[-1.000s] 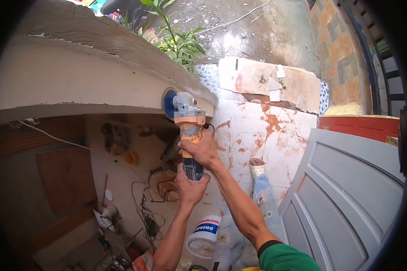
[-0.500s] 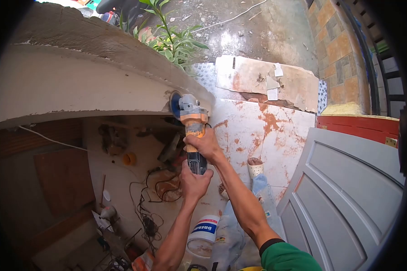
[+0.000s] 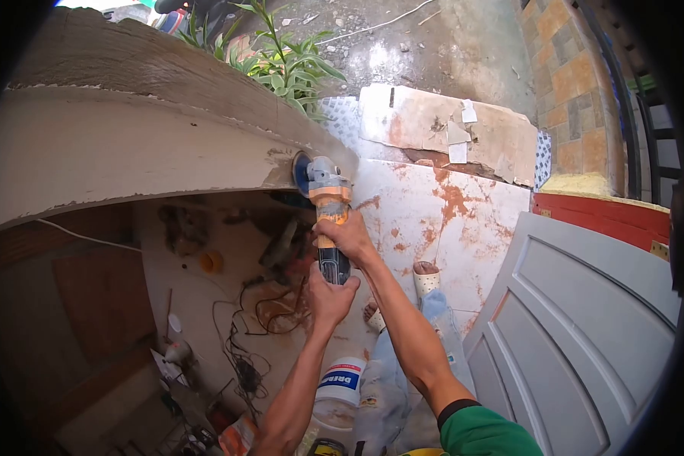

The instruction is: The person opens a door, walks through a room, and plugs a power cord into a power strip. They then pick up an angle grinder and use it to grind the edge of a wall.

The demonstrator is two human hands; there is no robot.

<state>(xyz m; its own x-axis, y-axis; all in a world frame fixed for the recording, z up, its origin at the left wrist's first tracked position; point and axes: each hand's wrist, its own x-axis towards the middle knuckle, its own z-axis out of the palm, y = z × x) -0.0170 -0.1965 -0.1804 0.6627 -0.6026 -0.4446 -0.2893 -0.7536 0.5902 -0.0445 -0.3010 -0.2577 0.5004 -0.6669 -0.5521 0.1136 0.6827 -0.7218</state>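
Observation:
An orange and grey angle grinder [image 3: 330, 194] is held by both hands, head pointing away from me. Its blue disc [image 3: 301, 173] is against the edge of a plastered wall [image 3: 144, 144], close to the wall's right end. Some dust hangs near the disc. My right hand [image 3: 346, 235] wraps around the orange body behind the grinder's head. Lower down, my left hand [image 3: 331, 298] is closed on the black rear end of the tool.
A grey panelled door [image 3: 577, 327] stands at right. Cardboard [image 3: 448, 129] lies across the threshold over dusty white tiles [image 3: 410, 220]. A white bucket [image 3: 340, 384] is near my legs. Tangled cables [image 3: 243, 365] lie on the floor at left. A leafy plant [image 3: 292, 68] grows beyond the wall.
The grinder and both hands have shifted slightly up and to the right in view. The disc is still at the wall edge, and both grips look the same.

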